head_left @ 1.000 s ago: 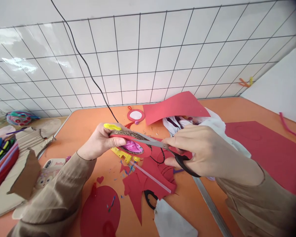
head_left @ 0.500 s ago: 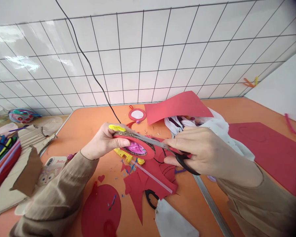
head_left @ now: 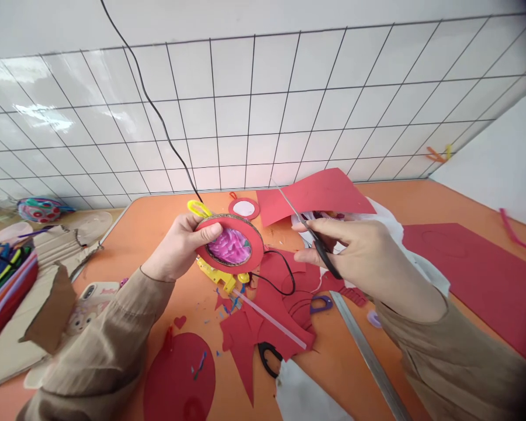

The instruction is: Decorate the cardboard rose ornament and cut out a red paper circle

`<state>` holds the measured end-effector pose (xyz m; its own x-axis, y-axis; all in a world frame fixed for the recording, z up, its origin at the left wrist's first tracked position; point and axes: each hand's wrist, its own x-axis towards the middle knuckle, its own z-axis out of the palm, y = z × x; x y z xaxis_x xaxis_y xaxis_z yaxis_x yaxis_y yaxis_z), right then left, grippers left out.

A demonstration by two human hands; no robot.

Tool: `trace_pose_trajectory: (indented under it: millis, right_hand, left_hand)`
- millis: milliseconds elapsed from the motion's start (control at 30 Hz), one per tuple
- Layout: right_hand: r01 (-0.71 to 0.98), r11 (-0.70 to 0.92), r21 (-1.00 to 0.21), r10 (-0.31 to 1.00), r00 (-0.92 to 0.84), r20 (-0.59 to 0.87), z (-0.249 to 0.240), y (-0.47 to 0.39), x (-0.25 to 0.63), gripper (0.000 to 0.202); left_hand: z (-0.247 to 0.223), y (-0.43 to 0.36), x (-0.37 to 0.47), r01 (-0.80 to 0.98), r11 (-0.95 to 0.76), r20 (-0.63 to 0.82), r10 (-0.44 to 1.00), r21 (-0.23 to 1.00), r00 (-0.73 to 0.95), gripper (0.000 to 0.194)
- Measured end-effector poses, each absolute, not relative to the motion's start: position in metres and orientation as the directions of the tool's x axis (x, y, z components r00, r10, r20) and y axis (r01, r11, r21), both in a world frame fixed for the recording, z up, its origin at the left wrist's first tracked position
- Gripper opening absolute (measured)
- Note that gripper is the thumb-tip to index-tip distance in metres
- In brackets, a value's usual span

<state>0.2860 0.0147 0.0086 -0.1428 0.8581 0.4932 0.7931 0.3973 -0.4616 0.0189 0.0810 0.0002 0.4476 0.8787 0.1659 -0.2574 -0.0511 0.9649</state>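
A round ornament (head_left: 255, 237) with a red ring face, corrugated cardboard edge and pink flower-like centre is pinched by its left side in my left hand (head_left: 177, 242). A yellow loop (head_left: 198, 208) sticks up from its top edge. To its right, my right hand (head_left: 359, 245) holds black-handled scissors (head_left: 322, 251), their blades pointing up and left, apart from the ornament. Below the ornament lies a yellow glue gun (head_left: 217, 275) with a clear stick and black cable. Red scraps (head_left: 267, 327) spread beneath.
A metal ruler (head_left: 368, 356), purple-handled scissors (head_left: 321, 303) and another black scissor handle (head_left: 269, 358) lie in front. Farther back are a small red-rimmed disc (head_left: 244, 208) and a red sheet (head_left: 315, 196). Cardboard (head_left: 48, 310) and a phone (head_left: 90, 304) are at left. Red sheets lie right.
The scissors have moved up and away from the ornament's edge. The ornament has tilted so its face shows more fully. The view has shifted slightly.
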Motion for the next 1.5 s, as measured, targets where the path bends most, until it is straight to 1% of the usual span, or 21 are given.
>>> trace_pose_trajectory:
  millis: [67, 133, 233, 333, 433, 533, 633, 733, 800, 900, 967, 1100, 1200, 1333, 1433, 1500]
  right_hand:
    - [0.755, 0.381, -0.534, 0.887, -0.135, 0.442, 0.006, 0.018, 0.287, 0.029]
    - [0.756, 0.371, -0.540, 0.906, -0.167, 0.389, 0.005, 0.020, 0.286, 0.026]
    - [0.803, 0.321, -0.503, 0.939, -0.201, 0.278, 0.010, 0.019, 0.285, 0.019]
    - [0.824, 0.297, -0.482, 0.954, -0.279, 0.111, 0.017, 0.013, 0.282, 0.015]
    - [0.828, 0.342, -0.444, 0.907, -0.414, -0.072, 0.025, 0.004, 0.274, 0.018]
    - [0.819, 0.411, -0.401, 0.816, -0.527, -0.238, 0.027, -0.006, 0.263, 0.020]
    - [0.804, 0.484, -0.344, 0.746, -0.585, -0.318, 0.021, -0.013, 0.251, 0.023]
    - [0.775, 0.563, -0.289, 0.700, -0.632, -0.332, 0.010, -0.017, 0.242, 0.025]
    - [0.764, 0.596, -0.248, 0.691, -0.645, -0.325, 0.002, -0.019, 0.236, 0.022]
    - [0.789, 0.599, -0.135, 0.740, -0.610, -0.282, -0.007, -0.022, 0.228, 0.018]
    - [0.805, 0.586, -0.091, 0.766, -0.587, -0.262, -0.012, -0.024, 0.223, 0.022]
    - [0.827, 0.559, -0.057, 0.794, -0.554, -0.251, -0.025, -0.031, 0.215, 0.030]
    - [0.819, 0.574, 0.003, 0.804, -0.563, -0.192, -0.034, -0.034, 0.212, 0.035]
    - [0.807, 0.590, 0.024, 0.801, -0.581, -0.145, -0.040, -0.036, 0.211, 0.027]
    - [0.818, 0.574, 0.019, 0.814, -0.568, -0.122, -0.042, -0.036, 0.212, 0.026]
    - [0.831, 0.556, 0.011, 0.826, -0.551, -0.115, -0.042, -0.037, 0.212, 0.021]
  left_hand:
    - [0.000, 0.082, 0.020, -0.297, 0.095, 0.037, 0.911, 0.950, 0.410, 0.023]
    - [0.000, 0.082, 0.021, -0.338, 0.190, -0.047, 0.920, 0.922, 0.389, 0.023]
    - [0.003, 0.082, 0.022, -0.373, 0.242, -0.103, 0.929, 0.896, 0.357, 0.022]
    - [0.005, 0.084, 0.022, -0.379, 0.245, -0.120, 0.938, 0.892, 0.325, 0.018]
    - [0.004, 0.087, 0.022, -0.379, 0.245, -0.131, 0.944, 0.892, 0.303, 0.017]
    - [0.002, 0.090, 0.021, -0.386, 0.249, -0.134, 0.944, 0.888, 0.301, 0.019]
    - [0.001, 0.090, 0.022, -0.397, 0.250, -0.122, 0.939, 0.883, 0.321, 0.018]
    - [0.003, 0.088, 0.023, -0.403, 0.255, -0.097, 0.923, 0.879, 0.372, 0.020]
    - [0.006, 0.087, 0.023, -0.402, 0.260, -0.086, 0.911, 0.878, 0.403, 0.021]
    - [0.009, 0.086, 0.023, -0.388, 0.260, -0.107, 0.922, 0.884, 0.372, 0.020]
    - [0.011, 0.086, 0.023, -0.371, 0.257, -0.128, 0.933, 0.893, 0.337, 0.020]
    - [0.011, 0.086, 0.023, -0.327, 0.244, -0.122, 0.927, 0.913, 0.354, 0.022]
    - [0.009, 0.084, 0.023, -0.272, 0.199, -0.075, 0.911, 0.941, 0.405, 0.020]
    - [0.005, 0.082, 0.024, -0.218, 0.162, -0.047, 0.890, 0.962, 0.453, 0.017]
    - [0.004, 0.080, 0.025, -0.196, 0.182, -0.064, 0.868, 0.964, 0.492, 0.018]
    - [0.003, 0.080, 0.026, -0.200, 0.198, -0.071, 0.858, 0.960, 0.508, 0.018]
